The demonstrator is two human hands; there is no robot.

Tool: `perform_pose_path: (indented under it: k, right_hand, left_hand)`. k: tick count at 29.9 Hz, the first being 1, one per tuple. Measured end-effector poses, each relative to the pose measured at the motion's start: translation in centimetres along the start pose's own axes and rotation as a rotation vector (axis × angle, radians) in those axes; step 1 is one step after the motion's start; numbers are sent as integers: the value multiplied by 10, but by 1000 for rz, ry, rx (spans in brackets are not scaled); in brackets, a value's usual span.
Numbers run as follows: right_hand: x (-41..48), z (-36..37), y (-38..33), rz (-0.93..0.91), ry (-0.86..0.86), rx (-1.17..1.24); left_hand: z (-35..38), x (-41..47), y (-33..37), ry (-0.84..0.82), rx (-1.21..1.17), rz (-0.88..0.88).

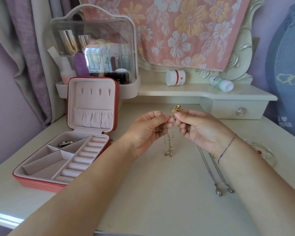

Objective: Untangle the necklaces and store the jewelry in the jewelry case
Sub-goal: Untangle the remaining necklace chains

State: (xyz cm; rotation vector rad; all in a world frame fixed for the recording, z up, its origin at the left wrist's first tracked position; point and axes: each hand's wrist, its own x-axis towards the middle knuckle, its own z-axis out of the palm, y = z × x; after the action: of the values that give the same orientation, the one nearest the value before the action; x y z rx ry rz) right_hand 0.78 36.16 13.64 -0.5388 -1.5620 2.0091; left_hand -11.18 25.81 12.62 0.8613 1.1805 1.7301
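The left hand (148, 128) and right hand (199, 128) each pinch the tangled necklaces (168, 145) above the table (160, 193), right of the open jewelry case (41, 182). The chains hang vertically, pendant end down. A gold piece (175, 108), possibly a pendant, points up at the right fingertips.

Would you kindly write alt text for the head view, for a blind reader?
The left hand and right hand pinch tangled necklaces above a cream table, chains dangling. An open red jewelry case sits at left, a silver piece in one compartment; two pendant chains lie near the right wrist.
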Motion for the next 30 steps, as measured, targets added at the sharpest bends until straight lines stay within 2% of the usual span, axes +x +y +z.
perform_pose_path:
  k: [4,9,15,22,30]
  right_hand:
    - [0,-1,-1,30,21,-45]
    - [0,0,-2,108,-1,91]
    - [0,0,-4,90,-22,198]
    - [1,-1,-2,-1,-14,129]
    - [0,0,-2,38,11,98]
  left_hand:
    - [-2,0,1,95,25,35]
    - [4,-2,-1,79,79,40]
    - [6,-4,-1,55,146,-14]
    - [5,-4,-2,30,207,-66]
    - [4,-3,-5,43,272,-98]
